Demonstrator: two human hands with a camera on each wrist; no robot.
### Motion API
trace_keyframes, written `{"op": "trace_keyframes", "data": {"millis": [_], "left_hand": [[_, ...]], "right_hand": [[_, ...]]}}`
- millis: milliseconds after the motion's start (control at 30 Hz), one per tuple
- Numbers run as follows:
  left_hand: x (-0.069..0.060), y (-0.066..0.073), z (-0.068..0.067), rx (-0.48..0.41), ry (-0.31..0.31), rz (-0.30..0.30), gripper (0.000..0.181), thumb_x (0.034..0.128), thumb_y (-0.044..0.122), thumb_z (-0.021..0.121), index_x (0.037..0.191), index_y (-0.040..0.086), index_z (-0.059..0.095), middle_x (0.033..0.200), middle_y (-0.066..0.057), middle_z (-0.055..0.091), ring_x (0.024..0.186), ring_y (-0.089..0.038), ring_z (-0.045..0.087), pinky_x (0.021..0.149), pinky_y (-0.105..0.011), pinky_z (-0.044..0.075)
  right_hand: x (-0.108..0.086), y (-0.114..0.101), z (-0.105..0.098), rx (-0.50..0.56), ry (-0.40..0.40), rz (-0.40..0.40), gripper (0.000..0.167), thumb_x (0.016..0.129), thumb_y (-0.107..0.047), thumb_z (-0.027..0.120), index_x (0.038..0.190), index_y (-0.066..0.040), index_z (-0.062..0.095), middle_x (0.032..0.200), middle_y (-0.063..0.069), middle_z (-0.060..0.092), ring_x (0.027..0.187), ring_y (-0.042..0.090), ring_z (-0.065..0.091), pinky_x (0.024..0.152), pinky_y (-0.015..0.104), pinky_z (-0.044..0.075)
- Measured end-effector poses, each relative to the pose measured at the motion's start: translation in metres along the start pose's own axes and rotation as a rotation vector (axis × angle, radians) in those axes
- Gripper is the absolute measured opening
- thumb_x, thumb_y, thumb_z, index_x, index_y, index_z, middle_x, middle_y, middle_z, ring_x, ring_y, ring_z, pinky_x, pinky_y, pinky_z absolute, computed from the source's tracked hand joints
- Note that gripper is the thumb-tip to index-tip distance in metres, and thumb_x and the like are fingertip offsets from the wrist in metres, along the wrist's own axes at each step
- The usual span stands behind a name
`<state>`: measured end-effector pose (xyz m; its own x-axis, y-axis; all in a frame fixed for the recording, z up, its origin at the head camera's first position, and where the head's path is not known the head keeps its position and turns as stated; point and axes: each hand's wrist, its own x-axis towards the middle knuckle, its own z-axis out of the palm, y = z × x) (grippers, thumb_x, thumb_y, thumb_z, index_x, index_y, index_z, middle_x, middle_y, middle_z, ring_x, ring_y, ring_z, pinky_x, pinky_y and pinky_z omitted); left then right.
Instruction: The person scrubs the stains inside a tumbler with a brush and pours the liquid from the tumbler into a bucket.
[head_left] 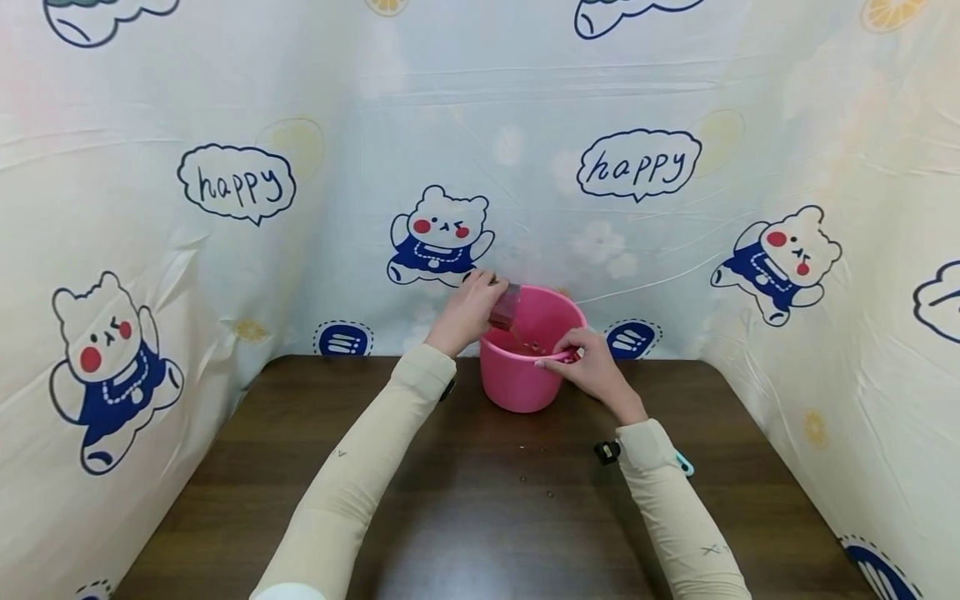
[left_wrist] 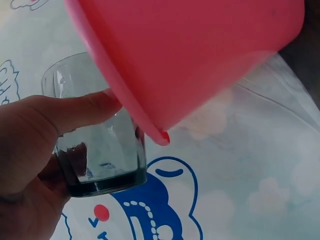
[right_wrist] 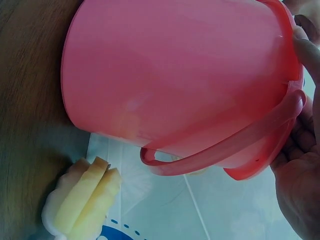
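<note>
A pink bucket (head_left: 519, 379) stands near the table's back edge, mouth upward. My left hand (head_left: 468, 312) grips a clear drinking glass (head_left: 505, 307) and holds it tilted at the bucket's left rim. In the left wrist view, the thumb of the left hand (left_wrist: 35, 135) lies across the glass (left_wrist: 112, 150), close to the rim. My right hand (head_left: 588, 367) pinches the bucket's rim on the right side. The bucket's pink handle (right_wrist: 225, 145) hangs beside that hand in the right wrist view. Small dark bits (head_left: 534, 347) show inside the bucket; their kind is unclear.
A yellow and white sponge-like object (right_wrist: 82, 200) sits behind the bucket in the right wrist view. Several tiny bits (head_left: 550, 494) lie on the brown table (head_left: 465, 533). Beside the right sleeve a light-blue object (head_left: 684, 463) partly shows. Printed cloth (head_left: 525, 100) encloses the back and sides.
</note>
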<state>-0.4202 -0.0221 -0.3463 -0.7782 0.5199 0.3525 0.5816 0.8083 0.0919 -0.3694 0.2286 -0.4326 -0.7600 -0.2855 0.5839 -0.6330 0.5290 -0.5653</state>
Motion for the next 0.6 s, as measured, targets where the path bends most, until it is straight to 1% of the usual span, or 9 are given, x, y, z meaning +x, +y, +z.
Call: {"op": "trace_keyframes", "data": {"millis": [100,167,233,400,600], "left_hand": [[0.001,0.001,0.003,0.042,0.028,0.024,0.06,0.0876,0.002,0.078,0.144,0.013,0.059,0.142,-0.014,0.056,0.135,-0.029,0.046,0.112,-0.042,0.046],[0.0,0.003,0.004,0.066,0.045,0.042,0.055,0.0913,0.002,0.074,0.143,0.014,0.06,0.143,-0.015,0.056,0.135,-0.029,0.047,0.113,-0.042,0.045],[-0.001,0.005,0.006,0.094,0.057,0.063,0.052,0.0935,0.002,0.071,0.143,0.014,0.061,0.143,-0.015,0.056,0.136,-0.03,0.047,0.113,-0.041,0.044],[-0.001,0.007,0.01,0.159,0.075,0.105,0.05,0.0948,0.001,0.069,0.143,0.014,0.062,0.145,-0.015,0.055,0.138,-0.03,0.046,0.116,-0.041,0.041],[0.002,0.011,0.01,0.239,0.106,0.146,0.046,0.0966,0.002,0.067,0.141,0.014,0.063,0.141,-0.013,0.058,0.135,-0.027,0.047,0.116,-0.037,0.041]], "right_hand": [[0.0,0.001,0.0,0.011,-0.002,-0.003,0.021,0.08,-0.033,0.088,0.082,-0.021,0.072,0.078,-0.005,0.063,0.075,0.017,0.055,0.064,0.037,0.054],[0.0,0.001,0.0,0.016,-0.007,-0.001,0.02,0.081,-0.034,0.088,0.082,-0.021,0.072,0.079,-0.005,0.063,0.075,0.017,0.055,0.064,0.039,0.055],[0.0,0.001,0.0,0.017,-0.011,0.003,0.02,0.081,-0.034,0.088,0.083,-0.021,0.073,0.079,-0.005,0.064,0.075,0.017,0.055,0.063,0.037,0.055],[0.0,0.001,0.001,0.02,-0.005,0.006,0.02,0.08,-0.033,0.089,0.082,-0.02,0.073,0.078,-0.005,0.064,0.074,0.016,0.055,0.062,0.031,0.053],[0.0,0.002,0.001,0.026,0.013,-0.005,0.02,0.08,-0.033,0.089,0.082,-0.02,0.073,0.078,-0.006,0.064,0.074,0.016,0.054,0.062,0.031,0.052]]}}
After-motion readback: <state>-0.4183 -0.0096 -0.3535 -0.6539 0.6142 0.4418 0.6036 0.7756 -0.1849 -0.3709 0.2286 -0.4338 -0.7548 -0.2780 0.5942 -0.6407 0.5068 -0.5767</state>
